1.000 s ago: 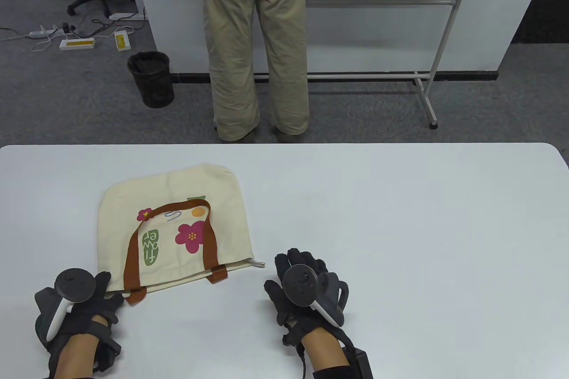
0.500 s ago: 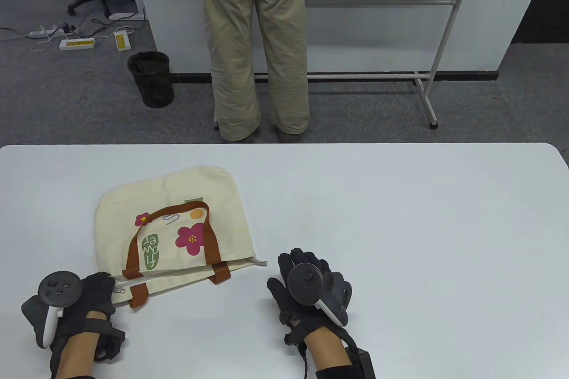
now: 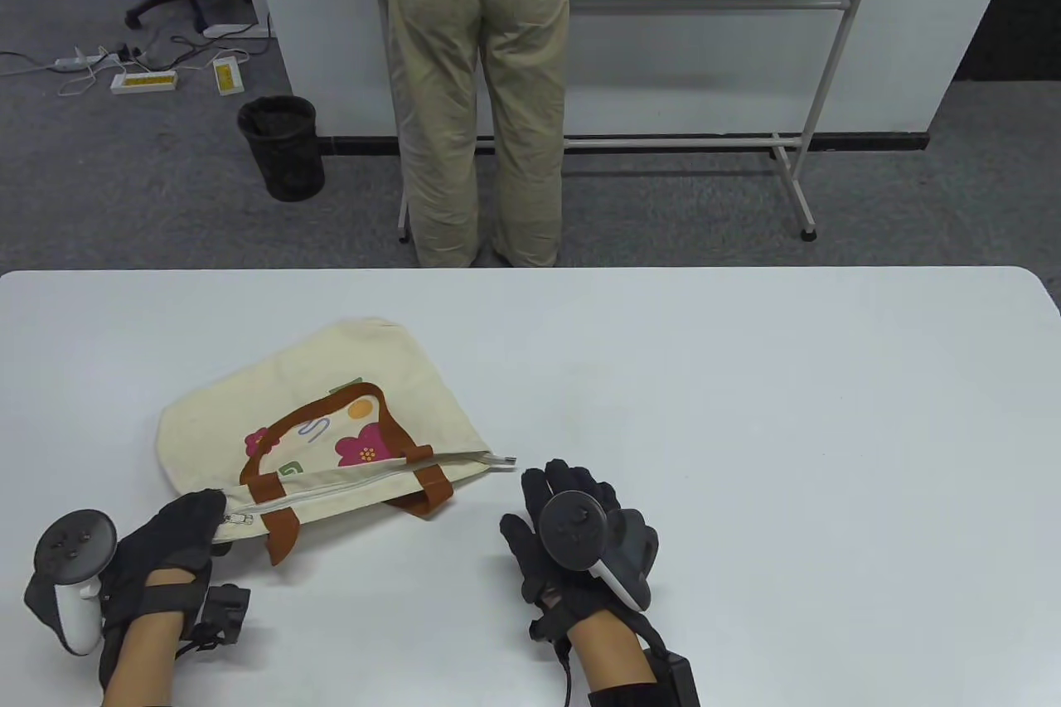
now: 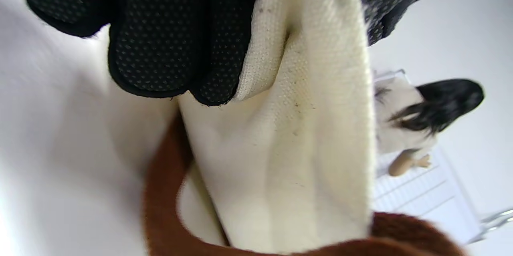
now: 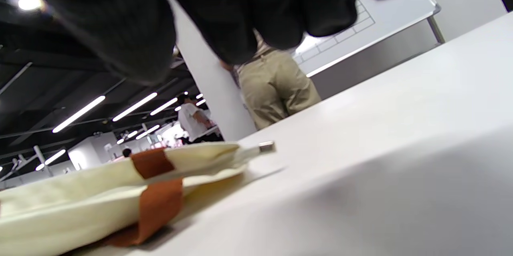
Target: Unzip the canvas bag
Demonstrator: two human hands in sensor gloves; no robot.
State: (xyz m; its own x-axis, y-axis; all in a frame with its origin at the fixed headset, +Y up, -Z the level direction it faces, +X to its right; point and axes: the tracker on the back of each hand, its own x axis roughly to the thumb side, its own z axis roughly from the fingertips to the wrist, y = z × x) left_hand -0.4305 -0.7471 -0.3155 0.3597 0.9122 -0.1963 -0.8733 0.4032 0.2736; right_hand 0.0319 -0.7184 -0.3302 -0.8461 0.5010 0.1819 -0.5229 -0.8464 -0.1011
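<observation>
A cream canvas bag (image 3: 331, 400) with brown handles (image 3: 431, 491) and flower prints lies on the white table (image 3: 746, 409), left of centre. Its zipped top edge (image 3: 348, 483) faces me and is raised. My left hand (image 3: 178, 529) grips the bag's left corner beside the zip pull (image 3: 240, 519); the left wrist view shows the fingers (image 4: 168, 43) pinching the canvas (image 4: 304, 128). My right hand (image 3: 572, 525) rests open on the table just right of the zip's metal end (image 3: 507, 459). That end also shows in the right wrist view (image 5: 266, 147).
A person in beige trousers (image 3: 481, 102) stands beyond the table's far edge at a whiteboard stand (image 3: 796, 168). A black bin (image 3: 282, 147) and power strips (image 3: 145, 81) are on the floor behind.
My left hand has gripped the bag's left corner and lifted and turned it, so the zipped edge is raised and the bag has rotated. My right hand has hardly moved.
</observation>
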